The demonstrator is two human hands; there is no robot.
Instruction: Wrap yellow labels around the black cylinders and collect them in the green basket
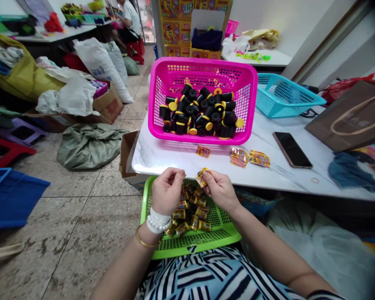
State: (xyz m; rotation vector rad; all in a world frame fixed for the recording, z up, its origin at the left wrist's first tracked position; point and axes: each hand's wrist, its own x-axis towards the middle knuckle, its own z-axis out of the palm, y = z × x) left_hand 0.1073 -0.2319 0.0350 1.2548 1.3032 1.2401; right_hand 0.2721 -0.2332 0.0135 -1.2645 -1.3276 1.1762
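Note:
Between thumb and fingers, my right hand pinches a small yellow printed plastic sleeve. My left hand is closed in a pinch to its left, a little apart; whatever its fingertips hold is too small to make out. Under both hands, a green basket on my lap holds several small cylinders in yellow printed wraps. Beyond the hands, a pink basket stands on the table, full of black cylinders with yellow ends. Flat printed sleeves lie in small piles before it.
The white marble-patterned table has its near edge just past my hands. On its right are a phone, a blue basket, a brown paper bag and a blue cloth. Sacks and boxes crowd the floor at left; a person sits far back.

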